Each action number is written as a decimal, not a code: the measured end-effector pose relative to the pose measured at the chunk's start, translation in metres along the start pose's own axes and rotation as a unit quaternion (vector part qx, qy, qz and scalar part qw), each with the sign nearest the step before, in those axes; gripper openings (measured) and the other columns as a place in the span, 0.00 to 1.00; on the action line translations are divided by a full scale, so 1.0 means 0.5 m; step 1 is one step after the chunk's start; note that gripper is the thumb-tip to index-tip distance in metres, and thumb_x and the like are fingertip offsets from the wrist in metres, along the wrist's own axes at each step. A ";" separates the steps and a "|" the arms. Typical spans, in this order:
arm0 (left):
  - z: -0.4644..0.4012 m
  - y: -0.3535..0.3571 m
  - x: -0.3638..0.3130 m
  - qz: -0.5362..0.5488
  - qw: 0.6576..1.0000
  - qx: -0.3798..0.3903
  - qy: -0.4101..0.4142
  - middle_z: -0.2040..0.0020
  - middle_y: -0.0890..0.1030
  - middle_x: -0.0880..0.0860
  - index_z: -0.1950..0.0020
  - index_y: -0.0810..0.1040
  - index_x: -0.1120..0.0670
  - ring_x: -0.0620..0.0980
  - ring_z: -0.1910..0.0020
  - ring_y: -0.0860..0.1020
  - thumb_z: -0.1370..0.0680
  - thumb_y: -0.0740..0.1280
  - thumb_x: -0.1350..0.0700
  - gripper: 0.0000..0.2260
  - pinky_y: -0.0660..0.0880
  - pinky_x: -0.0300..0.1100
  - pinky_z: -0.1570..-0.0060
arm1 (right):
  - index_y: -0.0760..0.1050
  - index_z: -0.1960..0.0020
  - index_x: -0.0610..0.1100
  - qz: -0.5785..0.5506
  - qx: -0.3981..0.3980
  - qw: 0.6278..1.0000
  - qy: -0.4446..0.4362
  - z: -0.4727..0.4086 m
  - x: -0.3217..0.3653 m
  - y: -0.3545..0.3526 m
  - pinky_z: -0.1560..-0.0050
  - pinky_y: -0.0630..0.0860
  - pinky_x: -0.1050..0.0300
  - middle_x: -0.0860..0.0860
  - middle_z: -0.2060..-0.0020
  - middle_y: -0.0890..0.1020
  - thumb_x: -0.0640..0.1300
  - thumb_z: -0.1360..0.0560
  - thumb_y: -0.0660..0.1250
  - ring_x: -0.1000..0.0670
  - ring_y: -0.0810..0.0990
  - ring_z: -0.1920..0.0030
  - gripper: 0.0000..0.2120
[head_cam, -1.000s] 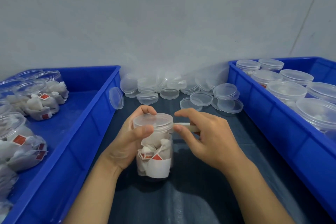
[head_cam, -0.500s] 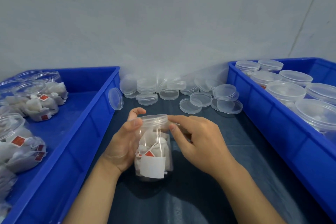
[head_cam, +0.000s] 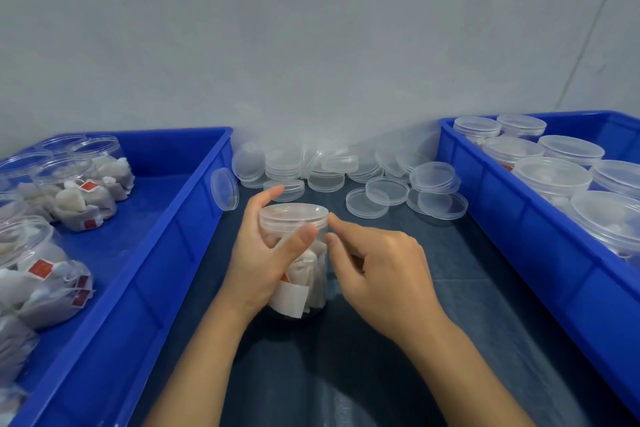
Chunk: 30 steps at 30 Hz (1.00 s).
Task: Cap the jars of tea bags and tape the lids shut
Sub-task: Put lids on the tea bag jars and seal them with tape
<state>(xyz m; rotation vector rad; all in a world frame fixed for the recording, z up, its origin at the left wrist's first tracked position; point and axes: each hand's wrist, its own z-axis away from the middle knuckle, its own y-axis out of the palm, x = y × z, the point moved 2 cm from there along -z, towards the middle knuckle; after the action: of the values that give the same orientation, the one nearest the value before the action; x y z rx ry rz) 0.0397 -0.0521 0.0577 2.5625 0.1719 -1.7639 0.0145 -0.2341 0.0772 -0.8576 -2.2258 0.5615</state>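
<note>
Tape is the weak point here, and it cannot be made out for certain against the clear plastic. The jar [head_cam: 298, 263], packed with tea bags, is standing upright on the dark table cover [head_cam: 450, 322] between the two blue bins, with its lid [head_cam: 293, 217] already sitting on top. The left hand [head_cam: 263, 250] is wrapping around the jar's far side, thumb pressing across the front just under the lid, fingers curled behind it. The right hand [head_cam: 377, 270] is reaching in from the other side, its forefinger and thumb drawn close together and touching the seam where lid meets wall; whether they are pinching a strip of tape there is too faint to tell. Judging from this, the sealing step is in hand, and several things could spoil it: if the lid is sitting slightly crooked, any tape would be locking in a gap; if the left hand's hold slackens while the right is rubbing, the smooth jar could be turning or tipping; and a strip pressed unevenly could be wrinkling or lifting off. Loose lids [head_cam: 388, 189] are lying near behind, uncapped jars are waiting in the left bin [head_cam: 173, 243], and capped ones are filling the right bin [head_cam: 519, 229].
</note>
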 end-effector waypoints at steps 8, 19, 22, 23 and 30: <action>0.000 0.001 0.004 -0.079 0.993 -0.082 0.023 0.35 0.81 0.44 0.28 0.71 0.40 0.45 0.36 0.81 0.38 0.77 0.31 0.40 0.79 0.49 0.36 | 0.76 0.30 0.62 -0.063 0.074 0.995 0.037 0.001 0.002 0.011 0.64 0.75 0.51 0.59 0.71 0.74 0.55 0.19 0.60 0.50 0.70 0.68 0.18; 0.000 -0.010 0.010 -0.111 0.989 -0.082 0.047 0.39 0.80 0.33 0.31 0.71 0.34 0.38 0.39 0.81 0.35 0.77 0.33 0.34 0.81 0.40 0.43 | 0.75 0.28 0.65 -0.106 0.156 0.979 0.070 0.000 -0.030 0.013 0.64 0.67 0.56 0.57 0.74 0.72 0.51 0.16 0.62 0.53 0.69 0.68 0.18; -0.002 -0.015 0.005 -0.105 0.991 -0.072 0.047 0.39 0.80 0.34 0.32 0.73 0.35 0.38 0.40 0.81 0.35 0.78 0.34 0.33 0.82 0.41 0.48 | 0.80 0.35 0.65 -0.086 0.131 0.986 0.065 -0.004 -0.040 0.000 0.64 0.66 0.58 0.66 0.73 0.74 0.53 0.16 0.63 0.58 0.73 0.68 0.14; -0.003 -0.017 0.003 -0.102 0.991 -0.070 0.046 0.40 0.81 0.34 0.33 0.74 0.36 0.38 0.41 0.81 0.35 0.78 0.34 0.33 0.82 0.39 0.49 | 0.82 0.37 0.64 -0.061 0.114 0.990 0.053 -0.005 -0.040 -0.004 0.63 0.68 0.58 0.68 0.71 0.76 0.54 0.17 0.64 0.60 0.74 0.67 0.12; -0.008 -0.023 0.004 -0.105 0.992 -0.059 0.022 0.41 0.82 0.37 0.35 0.76 0.32 0.41 0.43 0.83 0.39 0.81 0.36 0.33 0.86 0.50 0.53 | 0.84 0.44 0.55 0.088 -0.010 0.994 -0.070 -0.011 -0.044 -0.009 0.59 0.71 0.48 0.58 0.62 0.83 0.50 0.18 0.68 0.50 0.78 0.62 0.07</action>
<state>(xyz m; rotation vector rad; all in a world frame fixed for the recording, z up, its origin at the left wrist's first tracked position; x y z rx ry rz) 0.0428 -0.0400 0.0578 2.5805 0.5507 -1.7017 0.0287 -0.2519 0.0739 -1.0607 -2.2983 0.7014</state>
